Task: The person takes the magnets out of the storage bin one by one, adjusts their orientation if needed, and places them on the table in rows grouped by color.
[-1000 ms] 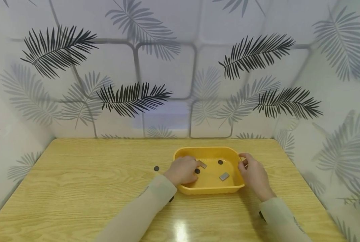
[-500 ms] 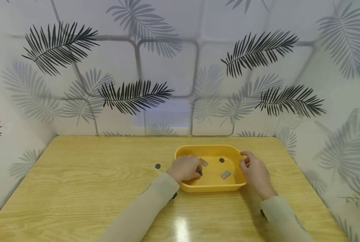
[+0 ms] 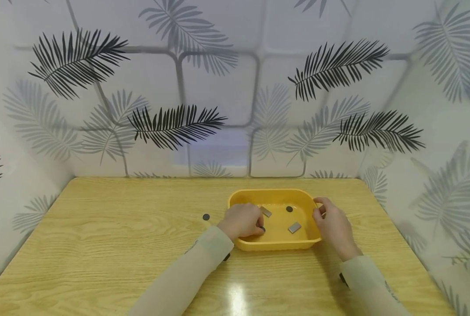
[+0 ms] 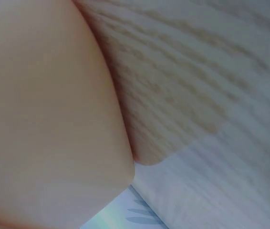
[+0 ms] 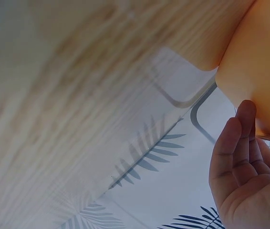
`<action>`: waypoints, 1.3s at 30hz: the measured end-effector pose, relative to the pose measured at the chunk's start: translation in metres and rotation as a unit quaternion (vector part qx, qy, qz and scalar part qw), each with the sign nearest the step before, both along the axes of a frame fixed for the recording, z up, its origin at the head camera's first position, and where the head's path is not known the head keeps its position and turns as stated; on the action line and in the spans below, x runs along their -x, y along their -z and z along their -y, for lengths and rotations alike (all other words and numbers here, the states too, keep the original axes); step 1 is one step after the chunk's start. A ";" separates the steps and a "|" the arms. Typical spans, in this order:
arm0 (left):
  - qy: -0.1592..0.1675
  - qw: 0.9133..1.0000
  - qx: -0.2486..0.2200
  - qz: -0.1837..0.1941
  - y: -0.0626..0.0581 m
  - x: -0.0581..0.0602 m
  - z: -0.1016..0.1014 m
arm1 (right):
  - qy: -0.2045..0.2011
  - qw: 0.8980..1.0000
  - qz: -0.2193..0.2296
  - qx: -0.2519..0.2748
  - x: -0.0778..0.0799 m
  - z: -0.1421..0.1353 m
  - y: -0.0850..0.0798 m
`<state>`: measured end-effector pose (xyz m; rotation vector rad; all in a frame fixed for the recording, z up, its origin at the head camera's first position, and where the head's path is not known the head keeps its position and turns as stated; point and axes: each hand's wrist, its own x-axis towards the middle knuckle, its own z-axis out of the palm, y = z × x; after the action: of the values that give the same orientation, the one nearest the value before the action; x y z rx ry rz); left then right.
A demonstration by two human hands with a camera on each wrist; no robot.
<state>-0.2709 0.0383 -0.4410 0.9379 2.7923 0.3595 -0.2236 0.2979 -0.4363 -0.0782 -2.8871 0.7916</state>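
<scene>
A yellow plastic basin (image 3: 276, 246) sits on the table, seen from above. My left hand (image 3: 240, 220) reaches over its left side, with fingers bent down and the thumb meeting them at a small dark round disc (image 3: 263, 230), which they pinch and partly hide. Only the basin's outer wall (image 4: 44, 109) fills the left wrist view; that hand is out of sight there. At the right end my right hand (image 3: 335, 228) holds the rim between thumb and index finger. In the right wrist view, the fingertips of that hand (image 5: 249, 176) lie against the outer wall (image 5: 254, 52).
Inside the basin lie two grey rectangular pieces, one flat block (image 3: 294, 227) and one bar (image 3: 265, 211), plus another dark disc (image 3: 289, 209). A further dark disc (image 3: 206, 217) lies on the wooden table (image 3: 100, 245) left of the basin. Leaf-patterned covering (image 3: 219, 96) stands behind the table.
My left fingers have drawn in from the grey bar's end onto the dark disc, which has slid slightly towards the front right. The right hand stays at the rim; the head view tilted slightly.
</scene>
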 end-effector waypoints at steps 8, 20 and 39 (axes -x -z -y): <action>-0.008 1.000 -0.007 -0.014 -0.001 -0.001 0.001 | 0.003 1.000 0.001 -0.002 0.000 -0.001 0.000; -0.011 0.996 -0.083 -0.030 -0.004 -0.001 0.006 | 0.004 1.000 0.004 0.003 0.000 0.000 0.001; 0.032 0.982 -0.114 -0.145 -0.030 0.002 0.026 | 0.002 1.000 0.012 0.005 0.000 0.002 -0.001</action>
<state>-0.2731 0.0119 -0.4106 1.2166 3.0191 0.5871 -0.2231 0.2959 -0.4349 -0.0958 -2.9037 0.8098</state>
